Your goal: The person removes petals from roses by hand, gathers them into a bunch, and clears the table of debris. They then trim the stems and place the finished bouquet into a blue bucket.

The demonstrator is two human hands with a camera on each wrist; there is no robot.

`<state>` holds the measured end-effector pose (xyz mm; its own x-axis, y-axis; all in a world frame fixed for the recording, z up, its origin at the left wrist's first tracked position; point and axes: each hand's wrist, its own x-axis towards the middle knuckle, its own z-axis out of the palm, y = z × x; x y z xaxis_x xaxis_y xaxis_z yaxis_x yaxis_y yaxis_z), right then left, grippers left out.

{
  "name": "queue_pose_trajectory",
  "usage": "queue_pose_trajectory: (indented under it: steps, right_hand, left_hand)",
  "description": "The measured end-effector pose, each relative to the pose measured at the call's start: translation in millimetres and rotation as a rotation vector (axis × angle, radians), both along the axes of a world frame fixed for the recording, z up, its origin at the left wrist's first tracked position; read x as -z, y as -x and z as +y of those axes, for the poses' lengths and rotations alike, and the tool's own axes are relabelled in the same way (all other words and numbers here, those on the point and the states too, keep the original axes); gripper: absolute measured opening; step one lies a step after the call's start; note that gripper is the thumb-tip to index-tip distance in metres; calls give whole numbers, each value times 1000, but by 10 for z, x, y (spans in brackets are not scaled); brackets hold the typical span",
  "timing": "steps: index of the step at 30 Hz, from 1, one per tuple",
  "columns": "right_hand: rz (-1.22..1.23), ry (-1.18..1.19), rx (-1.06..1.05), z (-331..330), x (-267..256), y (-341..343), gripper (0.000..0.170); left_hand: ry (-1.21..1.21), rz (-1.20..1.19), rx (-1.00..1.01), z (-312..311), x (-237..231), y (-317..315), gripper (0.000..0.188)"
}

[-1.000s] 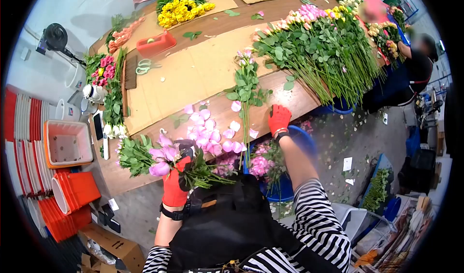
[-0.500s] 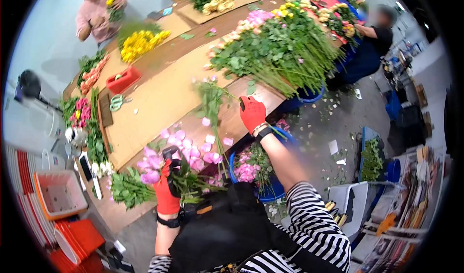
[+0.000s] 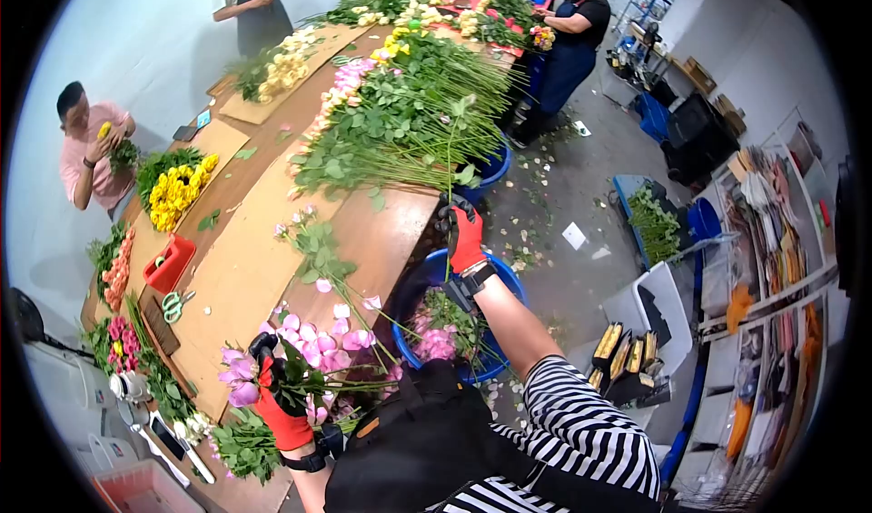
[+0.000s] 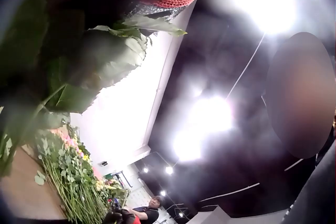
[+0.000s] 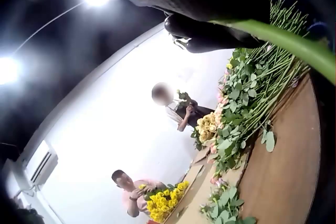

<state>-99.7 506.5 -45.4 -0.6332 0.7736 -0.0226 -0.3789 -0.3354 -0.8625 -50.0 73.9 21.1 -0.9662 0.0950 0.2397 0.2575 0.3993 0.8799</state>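
My left hand (image 3: 280,415), in a red and black glove, grips a small bunch of pink-purple roses (image 3: 240,377) low at the near table edge. Its blooms point left and its stems right; dark leaves fill much of the left wrist view. My right hand (image 3: 467,239), gloved alike, is raised past the table edge and pinches a long green stem (image 3: 449,163) that stands nearly upright. In the right wrist view this stem (image 5: 294,45) crosses by the black fingers (image 5: 210,32). Loose pink petals (image 3: 318,342) and a few pale pink roses (image 3: 318,245) lie between the hands.
A large pile of leafy roses (image 3: 400,122) covers the table's far right. Blue bucket (image 3: 509,281) with pink petals and greens stands below my right arm. Green scissors (image 3: 173,308) and a red basket (image 3: 170,263) lie left. Other people (image 3: 95,154) work around the table.
My view has turned right. The right hand has gone from the small roses on the table out past the edge, now with a stem in its fingers. The left hand keeps its bunch.
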Motion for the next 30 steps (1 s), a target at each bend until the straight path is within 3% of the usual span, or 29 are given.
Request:
queue_pose_trajectory:
  steps: [3, 6, 9, 13, 15, 16, 18, 19, 21, 23, 25, 28, 30]
  right_hand:
    - [20, 32, -14, 18, -14, -118, 17]
    - [41, 61, -15, -97, -120, -235, 17]
    - [-17, -42, -20, -138, -38, -298, 17]
    - [7, -66, -53, -265, -70, -356, 19]
    - [-55, -101, -127, -397, -218, -447, 20]
    - [-55, -147, -166, -463, -241, -493, 21]
    - [-63, -240, -276, -600, -270, -587, 23]
    - [-56, -166, -298, -813, -467, -659, 22]
    - [-104, -240, -404, -1144, -762, -810, 21]
    - [-197, -285, -511, -1230, -343, -891, 21]
    - [-190, -311, -673, -1482, -560, -1017, 25]
    - [-178, -469, -858, -1584, -204, -1161, 29]
    - [-221, -453, -992, -1690, -257, -1223, 32]
  left_hand:
    - [-267, -232, 10, 173, -343, -30, 39]
    - [-335, -322, 22, 109, -360, -58, 32]
    - [-51, 6, 29, 74, -218, -47, 32]
    - [-387, -166, 64, 13, -105, 23, 38]
    - [-891, -399, 87, 1, -147, 17, 41]
    - [-734, -348, 57, -34, -128, 14, 39]
    - [-763, -343, 62, -22, -96, 113, 41]
    - [-774, -333, 34, -79, -143, 133, 41]
    - [-995, -507, -14, -99, -279, 134, 40]
    - [-1002, -501, -35, -146, -279, 195, 44]
    - [-1068, -443, 17, -155, -349, 273, 41]
    - [-1096, -431, 58, -176, -482, 315, 37]
    - [-956, -301, -35, -237, -297, 348, 36]
